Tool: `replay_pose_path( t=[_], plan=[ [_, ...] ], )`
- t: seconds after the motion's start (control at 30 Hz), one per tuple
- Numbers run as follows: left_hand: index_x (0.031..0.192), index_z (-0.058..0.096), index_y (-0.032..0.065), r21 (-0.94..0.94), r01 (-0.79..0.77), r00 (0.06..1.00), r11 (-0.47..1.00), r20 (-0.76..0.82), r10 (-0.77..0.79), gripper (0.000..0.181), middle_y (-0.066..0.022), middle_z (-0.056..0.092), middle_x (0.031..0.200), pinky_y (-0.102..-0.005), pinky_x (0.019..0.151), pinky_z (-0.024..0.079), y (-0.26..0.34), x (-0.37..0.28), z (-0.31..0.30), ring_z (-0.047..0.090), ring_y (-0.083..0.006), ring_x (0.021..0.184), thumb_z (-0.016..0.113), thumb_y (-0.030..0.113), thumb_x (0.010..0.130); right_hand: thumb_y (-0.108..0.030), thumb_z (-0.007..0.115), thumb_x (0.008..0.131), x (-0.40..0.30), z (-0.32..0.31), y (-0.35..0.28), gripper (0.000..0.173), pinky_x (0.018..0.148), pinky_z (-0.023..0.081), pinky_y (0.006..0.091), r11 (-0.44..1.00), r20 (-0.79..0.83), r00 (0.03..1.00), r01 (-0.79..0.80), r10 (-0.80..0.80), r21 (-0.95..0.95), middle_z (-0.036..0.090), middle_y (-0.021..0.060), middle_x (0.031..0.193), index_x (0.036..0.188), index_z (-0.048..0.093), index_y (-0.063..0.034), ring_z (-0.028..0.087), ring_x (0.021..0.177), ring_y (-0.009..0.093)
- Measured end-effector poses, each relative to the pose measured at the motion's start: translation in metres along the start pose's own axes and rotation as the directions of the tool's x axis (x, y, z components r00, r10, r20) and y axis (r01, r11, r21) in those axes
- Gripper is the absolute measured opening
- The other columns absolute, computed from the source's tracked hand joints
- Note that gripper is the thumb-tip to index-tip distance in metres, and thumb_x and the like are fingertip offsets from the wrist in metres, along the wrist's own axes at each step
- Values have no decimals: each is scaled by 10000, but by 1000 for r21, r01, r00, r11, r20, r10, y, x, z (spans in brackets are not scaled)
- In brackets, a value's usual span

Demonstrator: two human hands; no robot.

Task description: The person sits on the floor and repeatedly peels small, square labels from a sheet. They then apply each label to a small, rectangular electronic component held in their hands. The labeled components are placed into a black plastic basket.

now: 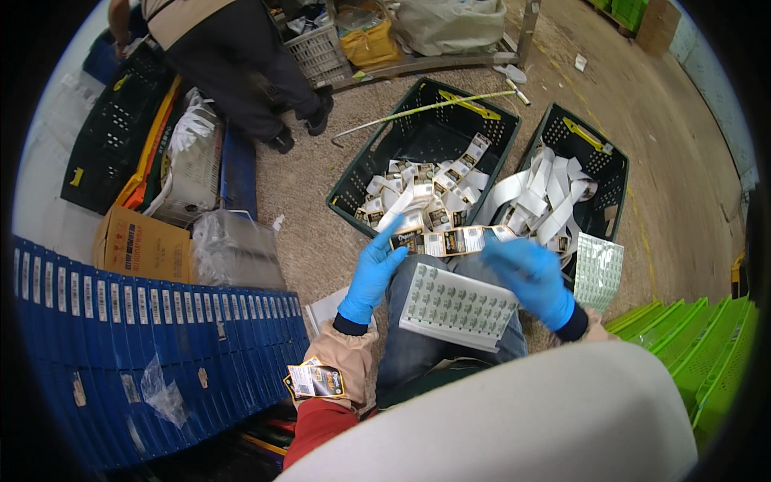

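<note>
My left hand [374, 271], in a blue glove, has its thumb and forefinger spread at the left end of a printed label strip [455, 241]; whether it touches the strip is unclear. The strip stretches across above my knees. My right hand [533, 280], also gloved, is motion-blurred near the strip's right end, and its fingertips cannot be made out. Across my lap lies a sheet of small green stickers [458, 307]. A few black-and-white labels [319, 381] are stuck to my left sleeve.
Before me, a dark crate [415, 99] holds label strips; another crate [617, 159] holds white backing strips [551, 187]. A hooked rod [409, 112] lies across the first. Another sticker sheet [598, 271] hangs right. Blue bins [181, 349] stand left, green crates [686, 349] right. A person [235, 66] stands nearby.
</note>
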State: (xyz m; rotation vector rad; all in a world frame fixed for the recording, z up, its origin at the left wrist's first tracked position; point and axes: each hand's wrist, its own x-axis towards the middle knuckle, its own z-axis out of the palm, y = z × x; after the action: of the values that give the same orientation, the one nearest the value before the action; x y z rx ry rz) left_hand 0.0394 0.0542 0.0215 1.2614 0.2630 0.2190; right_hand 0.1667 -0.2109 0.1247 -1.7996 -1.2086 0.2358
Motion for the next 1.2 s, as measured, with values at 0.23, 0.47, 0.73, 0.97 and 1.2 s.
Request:
replay_pose_path(
  t=[0.23, 0.47, 0.73, 0.97, 1.2],
  plan=[
    [1601, -26, 126, -234, 2, 996, 972, 88, 19, 1008, -176, 542, 1390, -383, 830, 614, 71, 26, 47, 646, -282, 1141, 715, 125, 917, -55, 701, 810, 132, 14, 26, 716, 1116, 404, 417, 776, -13, 877, 418, -481, -473, 272, 211, 1612, 1470, 500, -243, 411, 1394, 433],
    [1496, 348, 41, -403, 174, 978, 899, 179, -109, 564, -134, 582, 1349, -481, 899, 593, 46, 19, 67, 638, -277, 1159, 589, 200, 1011, -146, 750, 788, 192, 24, 42, 400, 1143, 367, 417, 895, -254, 883, 305, -394, -325, 350, 188, 1579, 1183, 732, -207, 391, 1417, 399],
    [1452, 411, 16, -680, 40, 999, 732, 4, -51, 437, -186, 538, 1403, -487, 1051, 524, 44, 23, 76, 565, -345, 1266, 471, 203, 1062, 154, 616, 823, 107, -22, -5, 932, 900, 568, 302, 708, -100, 993, 27, 61, 706, 142, 135, 1651, 1601, 181, -119, 507, 1287, 234],
    [1481, 360, 36, -663, 34, 998, 747, -10, -54, 453, -177, 522, 1416, -472, 1058, 516, 45, 24, 84, 564, -295, 1271, 430, 231, 1078, 163, 610, 827, 86, -3, -4, 976, 915, 584, 315, 783, -40, 995, -50, 95, 621, 198, 134, 1622, 1610, 117, -149, 463, 1321, 236],
    [1453, 426, 47, -605, 22, 1000, 796, 2, -26, 426, -122, 556, 1387, -461, 1059, 504, 41, 24, 83, 584, -239, 1240, 459, 237, 1073, 81, 716, 808, 89, 11, 7, 1012, 892, 592, 323, 976, -145, 980, 161, -140, 146, 153, 161, 1634, 1606, 133, -141, 453, 1366, 283]
  ],
)
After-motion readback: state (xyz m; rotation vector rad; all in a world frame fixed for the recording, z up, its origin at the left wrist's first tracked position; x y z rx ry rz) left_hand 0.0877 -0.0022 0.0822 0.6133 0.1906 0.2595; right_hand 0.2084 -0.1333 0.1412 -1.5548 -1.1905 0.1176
